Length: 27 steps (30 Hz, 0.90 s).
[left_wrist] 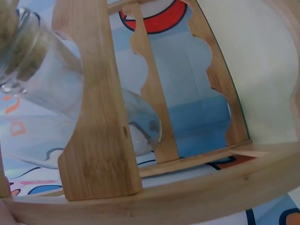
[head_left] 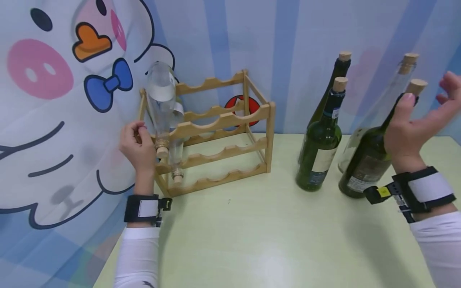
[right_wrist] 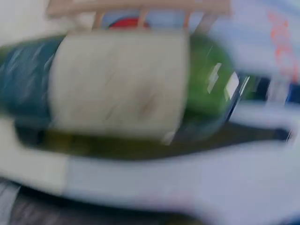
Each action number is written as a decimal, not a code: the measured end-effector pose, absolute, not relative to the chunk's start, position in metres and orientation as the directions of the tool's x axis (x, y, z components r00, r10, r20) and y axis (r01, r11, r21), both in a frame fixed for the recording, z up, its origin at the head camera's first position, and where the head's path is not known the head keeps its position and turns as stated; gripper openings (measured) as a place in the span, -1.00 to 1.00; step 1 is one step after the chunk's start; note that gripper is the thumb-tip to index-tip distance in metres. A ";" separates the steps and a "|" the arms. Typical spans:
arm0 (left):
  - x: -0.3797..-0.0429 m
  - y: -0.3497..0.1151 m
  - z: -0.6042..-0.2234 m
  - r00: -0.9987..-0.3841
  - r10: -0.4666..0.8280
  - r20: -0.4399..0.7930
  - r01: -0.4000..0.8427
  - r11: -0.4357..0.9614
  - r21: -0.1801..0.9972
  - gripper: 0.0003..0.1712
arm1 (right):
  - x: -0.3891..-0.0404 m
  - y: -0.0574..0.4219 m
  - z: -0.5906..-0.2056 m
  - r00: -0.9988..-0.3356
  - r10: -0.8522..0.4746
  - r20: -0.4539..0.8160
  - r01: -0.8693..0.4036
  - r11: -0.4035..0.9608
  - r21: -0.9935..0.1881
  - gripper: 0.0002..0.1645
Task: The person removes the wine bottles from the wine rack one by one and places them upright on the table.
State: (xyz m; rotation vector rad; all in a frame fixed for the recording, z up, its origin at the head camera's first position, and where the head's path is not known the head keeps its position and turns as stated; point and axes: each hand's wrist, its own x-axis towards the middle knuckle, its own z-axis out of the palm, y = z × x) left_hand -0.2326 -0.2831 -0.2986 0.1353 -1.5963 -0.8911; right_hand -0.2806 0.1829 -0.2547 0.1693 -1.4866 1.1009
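A wooden wine rack (head_left: 216,154) stands on the table, tilted slightly in view. My left hand (head_left: 138,144) grips its front left corner with curled fingers, mostly hidden in the left wrist view. Two clear corked bottles lie in the rack's left column: an upper clear bottle (head_left: 161,100) and a lower clear bottle (head_left: 175,154), corks toward me. At the right, my right hand (head_left: 419,130) is raised with fingers spread, holding nothing; it overlaps a dark green bottle (head_left: 367,160). A labelled green bottle (head_left: 318,160) stands to its left, large in the right wrist view.
Behind the labelled one stands another green bottle (head_left: 331,80). A clear bottle (head_left: 381,100) with a cork stands behind the dark one. A printed cloth (head_left: 245,36) hangs along the back and left of the pale table (head_left: 252,228).
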 end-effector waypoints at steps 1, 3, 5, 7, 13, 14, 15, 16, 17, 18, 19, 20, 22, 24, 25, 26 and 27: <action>-0.232 -0.282 -0.299 -0.252 -0.548 0.798 0.390 0.697 0.601 -0.79 | -0.277 0.170 -0.249 -0.228 0.474 0.851 -0.718 0.508 -0.476 -0.45; -0.230 -0.279 -0.299 -0.243 -0.550 0.799 0.390 0.699 0.600 -0.79 | -0.269 0.139 -0.239 -0.140 0.455 0.879 -0.820 0.444 -0.361 -0.39; -0.227 -0.275 -0.300 -0.231 -0.547 0.805 0.393 0.705 0.591 -0.79 | -0.262 0.109 -0.237 -0.064 0.386 0.920 -0.891 0.393 -0.227 -0.33; -0.224 -0.271 -0.301 -0.224 -0.537 0.813 0.404 0.708 0.579 -0.79 | -0.258 0.081 -0.239 -0.020 0.284 0.959 -0.932 0.343 -0.121 -0.30; -0.217 -0.259 -0.304 -0.184 -0.475 0.861 0.452 0.736 0.503 -0.81 | -0.253 0.017 -0.258 -0.018 -0.210 0.978 -0.947 0.318 0.051 -0.40; -0.216 -0.257 -0.304 -0.174 -0.466 0.867 0.455 0.743 0.491 -0.81 | -0.254 0.007 -0.260 -0.027 -0.280 0.960 -0.945 0.321 0.067 -0.38; -0.216 -0.256 -0.304 -0.165 -0.459 0.873 0.460 0.747 0.480 -0.81 | -0.254 -0.004 -0.262 -0.037 -0.342 0.939 -0.942 0.325 0.081 -0.35; -0.216 -0.256 -0.305 -0.156 -0.451 0.879 0.462 0.753 0.469 -0.81 | -0.255 -0.015 -0.264 -0.048 -0.397 0.917 -0.940 0.329 0.093 -0.30; -0.216 -0.255 -0.305 -0.152 -0.448 0.881 0.465 0.754 0.464 -0.81 | -0.256 -0.025 -0.266 -0.055 -0.437 0.898 -0.939 0.329 0.103 -0.26; -0.216 -0.255 -0.306 -0.151 -0.444 0.883 0.464 0.757 0.460 -0.81 | -0.256 -0.035 -0.267 -0.059 -0.471 0.880 -0.938 0.329 0.113 -0.21; -0.216 -0.254 -0.306 -0.151 -0.443 0.884 0.463 0.758 0.459 -0.80 | -0.256 -0.045 -0.268 -0.061 -0.500 0.864 -0.937 0.328 0.123 -0.16; -0.215 -0.254 -0.307 -0.152 -0.440 0.885 0.464 0.759 0.457 -0.80 | -0.255 -0.054 -0.269 -0.067 -0.522 0.850 -0.935 0.330 0.129 -0.13; -0.215 -0.254 -0.308 -0.146 -0.431 0.891 0.462 0.766 0.446 -0.79 | -0.252 -0.071 -0.270 -0.090 -0.569 0.817 -0.934 0.333 0.129 -0.09; -0.214 -0.255 -0.308 -0.135 -0.416 0.899 0.464 0.775 0.428 -0.79 | -0.249 -0.085 -0.269 -0.127 -0.622 0.773 -0.930 0.346 0.126 -0.07; -0.214 -0.255 -0.308 -0.123 -0.406 0.906 0.466 0.782 0.414 -0.79 | -0.247 -0.091 -0.269 -0.151 -0.651 0.744 -0.927 0.355 0.123 -0.06; -0.215 -0.256 -0.307 -0.113 -0.396 0.911 0.469 0.787 0.400 -0.78 | -0.246 -0.097 -0.269 -0.176 -0.678 0.714 -0.924 0.364 0.118 -0.07; -0.215 -0.257 -0.306 -0.102 -0.388 0.916 0.472 0.792 0.388 -0.78 | -0.245 -0.102 -0.269 -0.194 -0.701 0.686 -0.922 0.370 0.117 -0.08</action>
